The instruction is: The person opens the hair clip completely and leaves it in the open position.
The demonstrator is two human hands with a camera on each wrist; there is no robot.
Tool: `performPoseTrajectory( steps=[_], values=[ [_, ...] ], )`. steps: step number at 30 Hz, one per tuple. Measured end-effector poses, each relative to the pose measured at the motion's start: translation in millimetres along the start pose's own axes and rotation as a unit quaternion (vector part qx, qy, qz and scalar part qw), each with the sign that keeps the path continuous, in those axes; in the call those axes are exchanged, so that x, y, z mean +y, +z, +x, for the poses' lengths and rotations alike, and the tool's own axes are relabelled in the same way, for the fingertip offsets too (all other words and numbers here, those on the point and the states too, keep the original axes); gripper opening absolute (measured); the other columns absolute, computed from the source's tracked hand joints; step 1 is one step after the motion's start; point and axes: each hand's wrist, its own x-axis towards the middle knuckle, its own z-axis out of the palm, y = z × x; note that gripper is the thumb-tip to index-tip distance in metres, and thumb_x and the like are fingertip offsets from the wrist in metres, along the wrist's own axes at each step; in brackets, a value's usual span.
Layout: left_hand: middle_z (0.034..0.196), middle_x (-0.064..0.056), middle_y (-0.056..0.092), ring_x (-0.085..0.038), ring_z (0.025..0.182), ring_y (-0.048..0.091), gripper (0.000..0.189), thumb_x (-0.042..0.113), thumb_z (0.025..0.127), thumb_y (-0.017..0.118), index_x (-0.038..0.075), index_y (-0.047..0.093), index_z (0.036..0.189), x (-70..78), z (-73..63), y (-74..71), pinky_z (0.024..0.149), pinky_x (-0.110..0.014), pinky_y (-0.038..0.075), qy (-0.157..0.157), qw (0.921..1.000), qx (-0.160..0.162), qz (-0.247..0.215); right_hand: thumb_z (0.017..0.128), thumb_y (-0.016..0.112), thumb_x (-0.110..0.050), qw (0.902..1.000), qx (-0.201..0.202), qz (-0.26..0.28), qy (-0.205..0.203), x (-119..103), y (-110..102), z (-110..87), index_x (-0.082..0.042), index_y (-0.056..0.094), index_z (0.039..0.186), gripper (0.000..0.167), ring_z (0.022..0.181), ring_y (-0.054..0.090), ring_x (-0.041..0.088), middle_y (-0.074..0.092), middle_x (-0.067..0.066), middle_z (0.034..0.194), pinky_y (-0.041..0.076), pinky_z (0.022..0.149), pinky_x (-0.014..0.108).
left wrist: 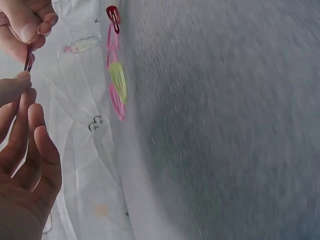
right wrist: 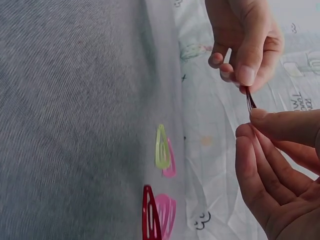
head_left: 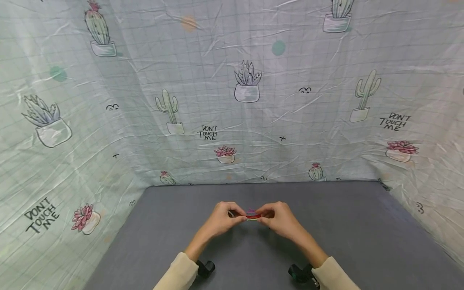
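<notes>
Between both hands, above the table, is a dark red snap hair clip (right wrist: pixel 249 100), seen nearly edge-on in the wrist views. My left hand (head_left: pixel 225 218) pinches one end between thumb and fingertips. The opposite end is pinched by my right hand (head_left: pixel 280 217). Fingertips cover both ends of the clip. Behind the hands, more hair clips lie on the table: a yellow-green clip (right wrist: pixel 162 163) overlapping a pink clip (right wrist: pixel 171 170), and another dark red clip (right wrist: pixel 146 220) beside further pink pieces (right wrist: pixel 170 215). In the head view the hands mostly hide these.
A grey cloth-covered table (head_left: pixel 174 225) spreads under the hands. Pale sheeting (head_left: pixel 275 161) printed with cacti and lettering rises behind it and along both sides. Black wrist straps with devices (head_left: pixel 206 269) sit at the cuffs of the cream sleeves (head_left: pixel 181 270).
</notes>
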Motion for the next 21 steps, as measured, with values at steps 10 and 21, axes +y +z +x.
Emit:
performPoseTrajectory(
  steps=[10, 21],
  values=[
    [0.085, 0.002, 0.074, 0.000, 0.071, 0.062, 0.005, 0.019, 0.092, 0.079, 0.018, 0.082, 0.089, 11.9, 0.9, 17.5, 0.066, -0.023, 0.057, 0.030, 0.9993, 0.009, -0.020, 0.093, 0.073, -0.003, 0.9997, -0.002, 0.025, -0.005, 8.8, -14.2, -14.6, -0.001, 0.080, 0.103, 0.012, 0.076, 0.076, 0.033, 0.079, 0.014, 0.095, 0.058, 0.063, 0.021],
    [0.086, 0.005, 0.074, 0.000, 0.073, 0.063, 0.006, 0.017, 0.092, 0.078, 0.020, 0.082, 0.089, 13.8, -1.5, 31.7, 0.068, -0.029, 0.058, 0.039, 0.9980, 0.022, -0.044, 0.094, 0.075, -0.010, 0.9998, 0.002, 0.020, -0.010, 11.3, -22.1, -25.7, -0.005, 0.081, 0.102, 0.011, 0.079, 0.077, 0.021, 0.079, 0.007, 0.094, 0.059, 0.067, 0.021]
  ],
)
